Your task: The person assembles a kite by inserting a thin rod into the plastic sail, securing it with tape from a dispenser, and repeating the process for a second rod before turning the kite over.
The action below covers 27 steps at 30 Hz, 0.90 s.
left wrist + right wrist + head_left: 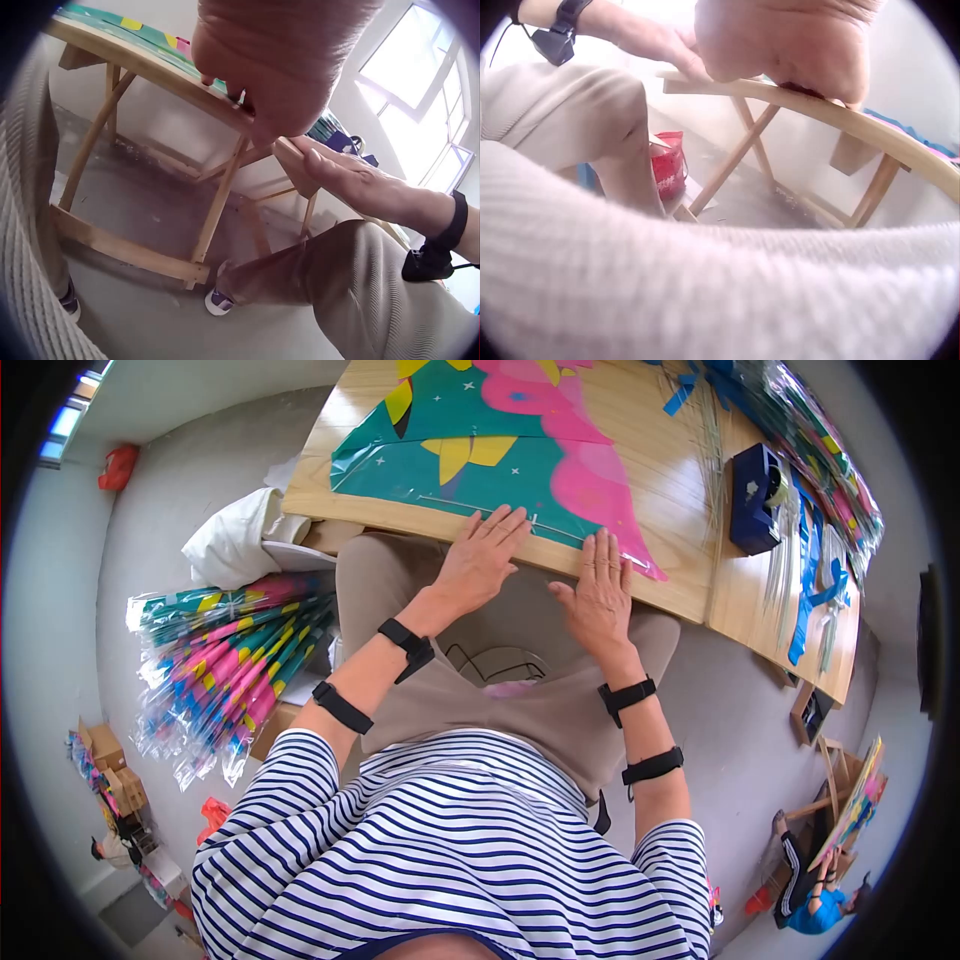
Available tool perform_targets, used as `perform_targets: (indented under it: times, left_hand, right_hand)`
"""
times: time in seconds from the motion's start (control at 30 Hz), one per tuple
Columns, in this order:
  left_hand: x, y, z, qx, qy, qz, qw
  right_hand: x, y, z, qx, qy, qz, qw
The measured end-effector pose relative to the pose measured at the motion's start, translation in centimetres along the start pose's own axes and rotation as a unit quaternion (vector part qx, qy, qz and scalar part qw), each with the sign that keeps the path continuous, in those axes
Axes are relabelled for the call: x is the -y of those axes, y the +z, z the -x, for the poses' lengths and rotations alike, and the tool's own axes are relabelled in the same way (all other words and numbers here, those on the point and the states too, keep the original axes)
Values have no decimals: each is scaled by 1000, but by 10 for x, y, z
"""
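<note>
A teal and pink printed plastic sheet [490, 465] with yellow shapes lies spread on the wooden table [665, 510], one edge along the table's near side. My left hand [478, 560] rests on that near edge, its fingers extended over the sheet. To its right, my right hand [600, 595] presses flat at the pink-teal corner, fingers straight and thumb out to the side. Between and beside the fingertips runs a thin pale line [455, 506] along the sheet's edge. Both wrist views show the hands from below at the table edge, with the fingertips mostly hidden.
A dark blue tape dispenser [752, 498] stands at the right, near blue ribbons [806, 595] and thin sticks. A bundle of wrapped colourful sheets [235, 660] sits at the left beside a white cloth [235, 540]. Another person [822, 908] works in the background.
</note>
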<state>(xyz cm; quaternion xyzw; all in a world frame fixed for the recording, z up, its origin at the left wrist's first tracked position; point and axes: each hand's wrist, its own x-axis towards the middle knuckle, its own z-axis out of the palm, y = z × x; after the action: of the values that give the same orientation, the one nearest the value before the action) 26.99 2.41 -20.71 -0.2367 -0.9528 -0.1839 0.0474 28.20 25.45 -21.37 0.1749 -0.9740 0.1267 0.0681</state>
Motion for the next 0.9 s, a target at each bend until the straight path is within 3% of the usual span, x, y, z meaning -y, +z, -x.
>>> perform_targets:
  times: [0.3,0.43,0.53,0.63,0.87,0.9]
  left_hand:
    - [-1,-3,0,8,0,5,1000]
    - [-2,-4,-1,11,0,12,1000]
    - [-2,-2,-2,23,-13,4,1000]
    - [-1,-4,-3,18,-6,8,1000]
    - [-5,-9,-5,23,4,8,1000]
    - [-5,-10,-5,21,4,15,1000]
  right_hand:
    - [-73,-27,46,64,173,151,971]
    - [-90,-42,48,24,185,158,970]
    - [-78,-41,39,-3,85,136,987]
    - [-69,-38,35,15,61,125,990]
    - [-71,-50,28,76,185,170,965]
    - [-71,-48,27,44,145,157,976]
